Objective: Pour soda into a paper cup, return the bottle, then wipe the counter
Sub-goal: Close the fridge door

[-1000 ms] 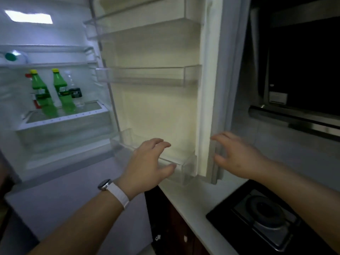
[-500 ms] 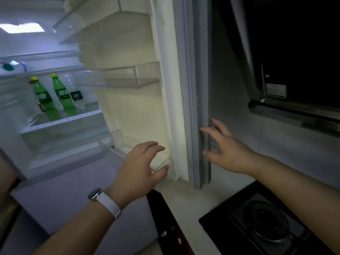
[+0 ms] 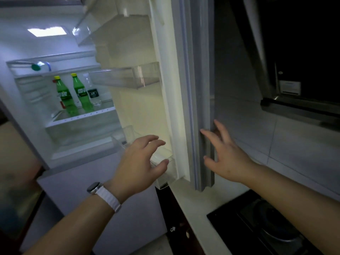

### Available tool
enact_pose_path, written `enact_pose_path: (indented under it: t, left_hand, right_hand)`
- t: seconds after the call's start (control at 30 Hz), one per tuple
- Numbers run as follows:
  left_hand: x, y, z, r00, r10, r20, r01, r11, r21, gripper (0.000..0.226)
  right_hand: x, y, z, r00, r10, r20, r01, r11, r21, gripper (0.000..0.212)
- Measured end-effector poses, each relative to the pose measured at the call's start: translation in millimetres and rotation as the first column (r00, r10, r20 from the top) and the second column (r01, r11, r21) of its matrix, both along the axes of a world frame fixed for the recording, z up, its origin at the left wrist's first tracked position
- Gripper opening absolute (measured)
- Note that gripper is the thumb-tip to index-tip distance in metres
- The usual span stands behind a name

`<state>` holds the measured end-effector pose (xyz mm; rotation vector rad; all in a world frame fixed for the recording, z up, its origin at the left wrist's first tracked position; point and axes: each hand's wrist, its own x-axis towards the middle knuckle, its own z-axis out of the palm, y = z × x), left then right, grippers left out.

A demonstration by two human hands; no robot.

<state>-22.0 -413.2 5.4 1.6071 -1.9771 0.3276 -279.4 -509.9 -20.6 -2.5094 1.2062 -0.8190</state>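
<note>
Two green soda bottles stand upright side by side on a lit fridge shelf, well beyond and left of the left hand, a clear dark-labelled bottle just beside them. That hand hangs open, fingers spread, before the lowest door bin. The right hand, open too, lies against the fridge door's edge; the stove sits below its forearm

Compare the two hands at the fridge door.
The left hand wears a white-strapped watch and hovers by the lowest door bin, touching nothing clearly. The right hand is bare-wristed, with fingers on the fridge door edge. Both are open and hold nothing.
</note>
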Motion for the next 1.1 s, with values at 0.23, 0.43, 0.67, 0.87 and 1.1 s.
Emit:
enact_pose_path:
  t: [0.23,0.43,0.67,0.87,1.1]
  left_hand:
    - [25,27,33,0.998,-0.049,-0.035,0.046,0.994,-0.097,0.052]
    - [46,61,39,0.997,-0.081,-0.006,0.080,0.988,-0.133,0.051]
    - [85,102,33,0.993,-0.076,0.090,0.093,0.973,-0.213,0.048]
    - [128,143,23,0.997,-0.008,0.073,0.022,0.982,-0.188,0.051]
    - [179,180,17,0.975,0.113,0.193,-0.081,0.983,-0.166,0.054]
  right_hand:
    - [36,46,-4,0.969,-0.136,-0.206,0.082,0.964,-0.252,0.081]
    - [73,82,-13,0.942,-0.211,-0.260,0.094,0.911,-0.401,0.086]
    - [124,118,-15,0.961,-0.104,-0.256,-0.038,0.868,-0.496,0.080]
    - [184,149,-16,0.969,-0.070,-0.237,-0.068,0.845,-0.530,0.083]
    - [253,181,-18,0.972,0.005,-0.234,-0.132,0.840,-0.526,0.083]
